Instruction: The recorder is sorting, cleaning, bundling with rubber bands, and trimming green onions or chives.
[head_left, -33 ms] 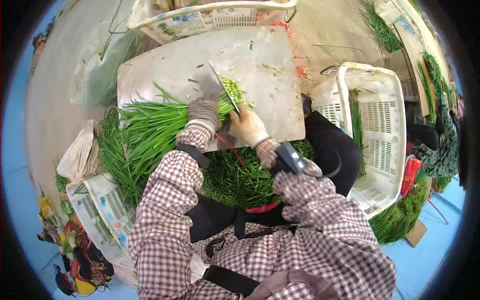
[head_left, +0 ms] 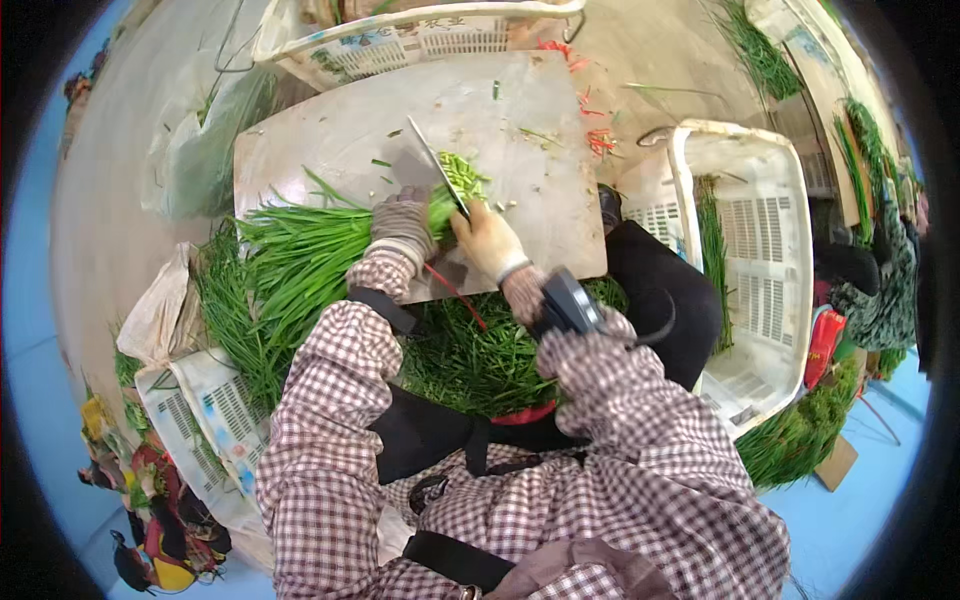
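On the pale board point(head_left: 545, 215) lies a thick bundle of green leafy stalks that look like chives point(head_left: 305, 245), leaves toward the left. Over its right end my gloved left hand point(head_left: 402, 222) presses down, fingers closed round the stalks. My right hand point(head_left: 490, 245), in a pale glove, grips a knife point(head_left: 440, 165), its blade slanting up and left across the pale cut ends point(head_left: 465, 175). The knife's handle is hidden in my fist. A red strip point(head_left: 455, 290) hangs by the board's near edge. Small cut bits are scattered beyond the blade.
Loose greens point(head_left: 470, 355) fill the space below the board. White crates stand at the far side point(head_left: 400, 45), right point(head_left: 690, 190) and lower left point(head_left: 215, 400). A clear plastic bag point(head_left: 205, 160) sits left of the board; red strips point(head_left: 600, 140) lie right of it.
Both hands and the knife have shifted slightly left, with the blade tip a little higher and further left. The bundle remains under my left hand.
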Demonstrator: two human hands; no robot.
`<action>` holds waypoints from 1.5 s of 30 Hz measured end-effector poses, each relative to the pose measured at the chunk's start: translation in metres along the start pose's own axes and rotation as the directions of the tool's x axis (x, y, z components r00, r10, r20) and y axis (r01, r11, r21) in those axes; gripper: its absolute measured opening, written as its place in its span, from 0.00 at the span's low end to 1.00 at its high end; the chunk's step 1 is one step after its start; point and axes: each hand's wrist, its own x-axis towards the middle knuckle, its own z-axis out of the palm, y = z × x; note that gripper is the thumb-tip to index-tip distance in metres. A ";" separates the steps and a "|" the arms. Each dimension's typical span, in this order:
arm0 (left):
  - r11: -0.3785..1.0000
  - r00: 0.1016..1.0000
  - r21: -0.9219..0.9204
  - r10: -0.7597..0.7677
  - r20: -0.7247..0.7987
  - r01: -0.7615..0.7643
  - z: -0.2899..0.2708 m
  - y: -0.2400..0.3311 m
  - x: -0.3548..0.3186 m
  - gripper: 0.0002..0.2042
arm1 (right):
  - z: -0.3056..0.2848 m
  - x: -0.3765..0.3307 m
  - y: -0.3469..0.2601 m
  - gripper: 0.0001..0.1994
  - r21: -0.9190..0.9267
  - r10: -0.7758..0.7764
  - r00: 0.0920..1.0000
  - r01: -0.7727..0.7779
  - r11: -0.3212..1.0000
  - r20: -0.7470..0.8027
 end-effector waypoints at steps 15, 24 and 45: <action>0.989 0.981 -0.097 -0.128 -0.145 0.114 0.024 -0.016 -0.007 0.44 | -0.011 -0.120 0.002 0.17 0.148 -0.054 0.996 0.065 0.987 -0.078; 0.992 0.980 -0.080 -0.113 -0.162 0.101 0.017 -0.012 -0.011 0.42 | 0.032 -0.061 0.008 0.18 0.159 0.104 0.994 -0.099 0.982 -0.025; 0.110 0.830 -0.855 -0.206 -0.518 -0.507 -0.023 -0.124 -0.107 0.22 | -0.069 0.023 0.055 0.06 -0.389 -0.537 0.824 0.562 0.730 0.181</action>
